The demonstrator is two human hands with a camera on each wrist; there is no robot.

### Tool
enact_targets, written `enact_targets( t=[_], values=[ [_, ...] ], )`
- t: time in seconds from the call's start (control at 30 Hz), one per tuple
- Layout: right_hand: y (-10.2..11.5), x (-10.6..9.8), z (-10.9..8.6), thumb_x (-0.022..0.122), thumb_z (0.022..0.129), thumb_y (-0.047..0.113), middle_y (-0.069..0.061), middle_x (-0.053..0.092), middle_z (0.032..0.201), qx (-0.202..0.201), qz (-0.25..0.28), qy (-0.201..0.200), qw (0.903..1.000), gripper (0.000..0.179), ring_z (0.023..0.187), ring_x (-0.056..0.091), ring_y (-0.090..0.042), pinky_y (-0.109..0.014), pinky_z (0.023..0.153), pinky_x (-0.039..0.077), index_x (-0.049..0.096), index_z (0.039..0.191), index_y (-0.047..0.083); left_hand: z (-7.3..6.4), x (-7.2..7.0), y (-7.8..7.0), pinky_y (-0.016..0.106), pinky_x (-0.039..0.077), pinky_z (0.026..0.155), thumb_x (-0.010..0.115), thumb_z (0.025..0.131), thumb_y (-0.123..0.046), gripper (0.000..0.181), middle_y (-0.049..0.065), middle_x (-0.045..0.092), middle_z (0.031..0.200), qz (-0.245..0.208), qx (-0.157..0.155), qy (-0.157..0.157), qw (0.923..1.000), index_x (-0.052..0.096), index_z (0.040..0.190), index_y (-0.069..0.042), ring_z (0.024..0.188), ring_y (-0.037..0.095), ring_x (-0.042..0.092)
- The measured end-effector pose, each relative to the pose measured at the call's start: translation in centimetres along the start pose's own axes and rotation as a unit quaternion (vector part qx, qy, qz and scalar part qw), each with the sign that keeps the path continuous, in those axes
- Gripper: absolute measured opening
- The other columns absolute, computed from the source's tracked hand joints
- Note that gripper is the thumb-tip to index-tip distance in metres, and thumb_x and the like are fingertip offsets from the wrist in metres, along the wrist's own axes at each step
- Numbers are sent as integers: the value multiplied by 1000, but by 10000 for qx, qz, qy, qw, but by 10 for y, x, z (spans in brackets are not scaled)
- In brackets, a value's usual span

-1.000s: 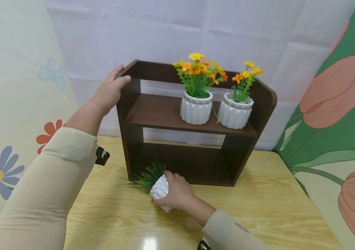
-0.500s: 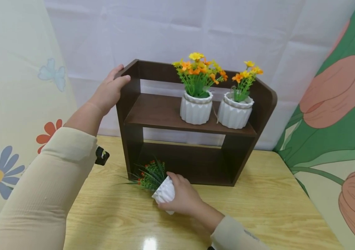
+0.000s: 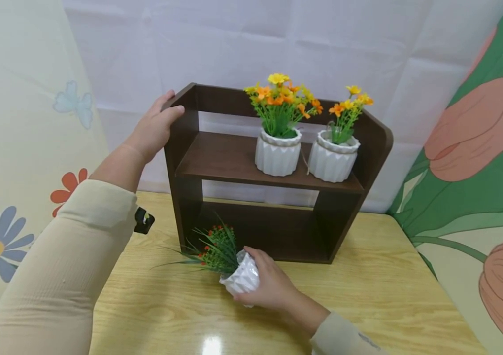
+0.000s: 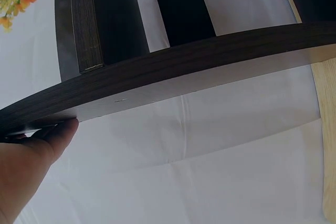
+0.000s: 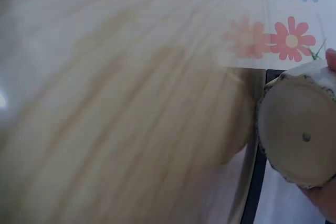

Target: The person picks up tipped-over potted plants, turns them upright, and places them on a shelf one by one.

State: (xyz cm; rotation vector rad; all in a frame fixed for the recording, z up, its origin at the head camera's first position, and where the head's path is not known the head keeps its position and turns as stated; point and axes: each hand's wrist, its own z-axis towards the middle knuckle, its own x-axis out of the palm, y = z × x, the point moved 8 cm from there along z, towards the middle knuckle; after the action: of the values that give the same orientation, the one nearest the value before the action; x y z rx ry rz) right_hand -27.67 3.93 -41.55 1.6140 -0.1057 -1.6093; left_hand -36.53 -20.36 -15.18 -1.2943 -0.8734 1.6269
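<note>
My left hand holds the top of the left side panel of a dark brown two-tier shelf. In the left wrist view, a finger or thumb of that hand lies against the panel's edge. In front of the shelf's lower left part, my right hand grips a white ribbed flowerpot. The pot tilts to the left, and its grassy plant with small red flowers leans the same way. Seen from the right wrist, the underside of the flowerpot shows a small hole.
Two white pots with yellow and orange flowers, a fuller one and a smaller one, stand on the upper tier towards the right. Under the shelf lies a wood-grain table. A pale cloth hangs behind.
My right hand has moved the potted plant a little to the right, and more of its foliage shows. My left hand stays on the side panel.
</note>
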Motion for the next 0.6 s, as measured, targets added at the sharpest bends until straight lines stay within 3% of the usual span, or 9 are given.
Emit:
enact_targets(
  t=[0.6],
  values=[
    [-14, -5, -10, 89, 61, 42, -8, 48, 141, 87, 489, 63, 9987, 111, 111, 56, -22, -38, 86, 50, 30, 151, 17, 0, -1, -1, 52, 13, 121, 32, 101, -47, 69, 7, 6, 166, 77, 37, 0, 10000, 2, 159, -28, 149, 29, 16]
  ],
)
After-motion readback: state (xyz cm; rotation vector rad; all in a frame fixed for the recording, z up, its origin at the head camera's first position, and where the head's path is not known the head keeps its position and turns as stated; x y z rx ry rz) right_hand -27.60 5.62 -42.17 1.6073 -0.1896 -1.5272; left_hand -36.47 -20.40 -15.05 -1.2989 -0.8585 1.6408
